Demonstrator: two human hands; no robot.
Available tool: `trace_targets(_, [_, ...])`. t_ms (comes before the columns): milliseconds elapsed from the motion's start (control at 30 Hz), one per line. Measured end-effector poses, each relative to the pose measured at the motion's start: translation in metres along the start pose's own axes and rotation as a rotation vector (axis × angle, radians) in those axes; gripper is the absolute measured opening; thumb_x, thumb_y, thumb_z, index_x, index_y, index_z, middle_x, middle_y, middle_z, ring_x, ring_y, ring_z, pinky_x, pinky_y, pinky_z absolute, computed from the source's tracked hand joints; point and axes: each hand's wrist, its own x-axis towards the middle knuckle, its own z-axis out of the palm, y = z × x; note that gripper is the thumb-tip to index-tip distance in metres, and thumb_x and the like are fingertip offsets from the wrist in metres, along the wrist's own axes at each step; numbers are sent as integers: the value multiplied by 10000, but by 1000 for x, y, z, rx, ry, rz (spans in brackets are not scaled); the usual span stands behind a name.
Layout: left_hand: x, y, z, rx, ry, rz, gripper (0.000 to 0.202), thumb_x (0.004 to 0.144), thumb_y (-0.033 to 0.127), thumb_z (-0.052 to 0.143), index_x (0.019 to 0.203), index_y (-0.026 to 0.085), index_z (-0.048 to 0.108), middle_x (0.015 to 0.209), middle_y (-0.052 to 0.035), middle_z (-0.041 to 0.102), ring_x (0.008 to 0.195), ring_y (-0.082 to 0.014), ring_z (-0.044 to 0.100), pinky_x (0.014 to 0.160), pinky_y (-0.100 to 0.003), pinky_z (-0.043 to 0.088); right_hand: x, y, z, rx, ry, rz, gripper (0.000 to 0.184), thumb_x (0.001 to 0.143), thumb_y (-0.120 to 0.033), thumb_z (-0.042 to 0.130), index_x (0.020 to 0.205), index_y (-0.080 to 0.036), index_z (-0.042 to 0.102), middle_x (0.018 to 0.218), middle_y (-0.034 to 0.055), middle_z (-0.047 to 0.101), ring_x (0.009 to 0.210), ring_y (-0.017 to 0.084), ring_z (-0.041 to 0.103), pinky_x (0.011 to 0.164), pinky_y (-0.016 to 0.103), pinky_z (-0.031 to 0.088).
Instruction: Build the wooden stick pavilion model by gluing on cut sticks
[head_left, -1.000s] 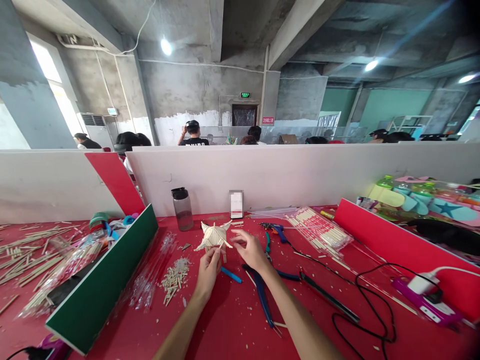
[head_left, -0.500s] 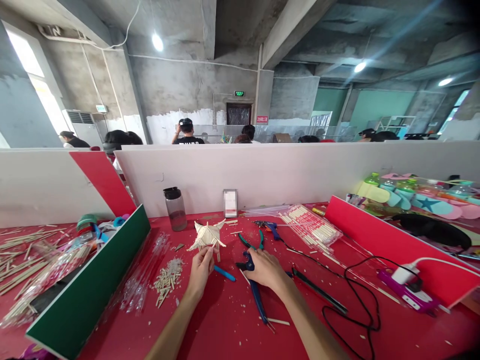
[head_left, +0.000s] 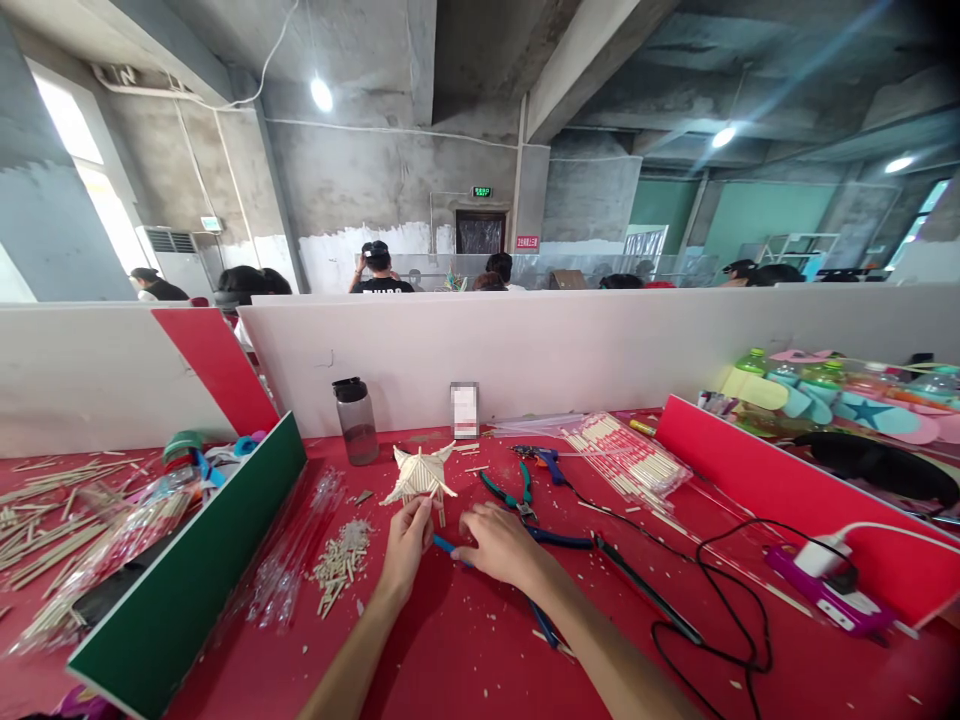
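My left hand [head_left: 409, 548] is closed in a pinch at the lower front edge of a small pavilion-like model [head_left: 421, 474] made of pale wooden sticks, with a pointed, star-shaped roof and stick legs. My right hand [head_left: 501, 545] is over the table just to the right, thumb and fingers apart. Its thumb is at a blue pen-like stick [head_left: 450, 547], apparently touching it. Beyond the right hand lie green-handled pliers [head_left: 519, 494]. A blue-handled tool [head_left: 559, 540] lies partly behind that hand, and another blue handle [head_left: 546, 625] shows under the forearm.
Cut stick pieces [head_left: 341, 565] and clear plastic sleeves [head_left: 289, 555] lie left, beside a green divider [head_left: 202, 560]. A bottle [head_left: 355, 425] and phone [head_left: 464, 412] stand behind. A blue glue gun [head_left: 547, 463], bagged sticks [head_left: 634, 455], black cable [head_left: 750, 600] and purple power strip [head_left: 832, 595] are right.
My right hand has left the blue-handled tool and moved left to the blue pen-like stick. My left hand stays pinched at the model. The view has shifted slightly.
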Motion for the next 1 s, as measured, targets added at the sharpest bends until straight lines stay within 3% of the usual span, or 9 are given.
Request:
trace_targets(167, [-1, 3, 0, 16, 2, 1, 513, 758, 629, 674, 815, 119, 674, 434, 105, 345, 401, -57, 265, 402, -189, 211, 11, -17, 17, 35, -85, 15, 189, 871, -285, 625, 984, -150, 693, 1041, 171, 724, 1032, 323, 658, 878, 375, 461])
trace_targets(300, [0, 2, -1, 18, -4, 2, 510, 759, 623, 677, 821, 117, 677, 436, 105, 346, 399, -58, 270, 402, -189, 211, 4, -14, 9, 100, -106, 72, 149, 833, -209, 567, 871, -137, 692, 941, 201, 741, 966, 346, 685, 836, 393, 464])
trace_targets(467, [3, -3, -2, -4, -19, -4, 512, 746, 630, 685, 815, 123, 675, 431, 103, 348, 394, -61, 271, 393, -190, 199, -12, 12, -9, 332, -196, 91, 159, 866, -206, 498, 873, -196, 657, 727, 50, 743, 742, 208, 701, 677, 269, 463])
trace_targets(600, [2, -1, -1, 10, -4, -3, 522, 744, 642, 680, 815, 125, 675, 431, 103, 350, 394, -62, 273, 399, -192, 201, -17, 36, -6, 526, -219, 164, 210, 857, -170, 505, 1025, -183, 631, 676, -1, 712, 581, 143, 645, 523, 205, 420])
trace_targets(733, [0, 2, -1, 20, 7, -7, 528, 736, 647, 685, 819, 126, 677, 435, 102, 358, 402, -66, 284, 410, -195, 214, -10, 55, -4, 704, -120, 269, 422, 920, -209, 427, 1336, -150, 460, 689, -2, 673, 493, 126, 593, 436, 191, 407])
trace_targets(833, [0, 2, -1, 28, 3, -8, 533, 738, 652, 680, 822, 125, 676, 435, 101, 360, 404, -67, 284, 411, -197, 214, -1, 66, -14, 849, -3, 270, 490, 969, -252, 332, 1452, -177, 302, 876, 34, 680, 644, 136, 677, 565, 231, 523])
trace_targets(933, [0, 2, -1, 41, 4, -4, 535, 746, 653, 675, 827, 124, 675, 430, 102, 359, 402, -67, 282, 413, -198, 212, 8, 73, -22, 1165, 124, 177, 496, 937, -324, 468, 1410, -215, 365, 1018, 62, 676, 908, 179, 707, 761, 295, 566])
trace_targets(1000, [-1, 2, -1, 37, 6, -4, 534, 742, 653, 680, 823, 126, 675, 429, 103, 355, 399, -67, 279, 414, -200, 210, 16, 74, -21, 1269, 194, 154, 474, 904, -400, 554, 1329, -213, 459, 949, 59, 683, 855, 189, 703, 731, 302, 566])
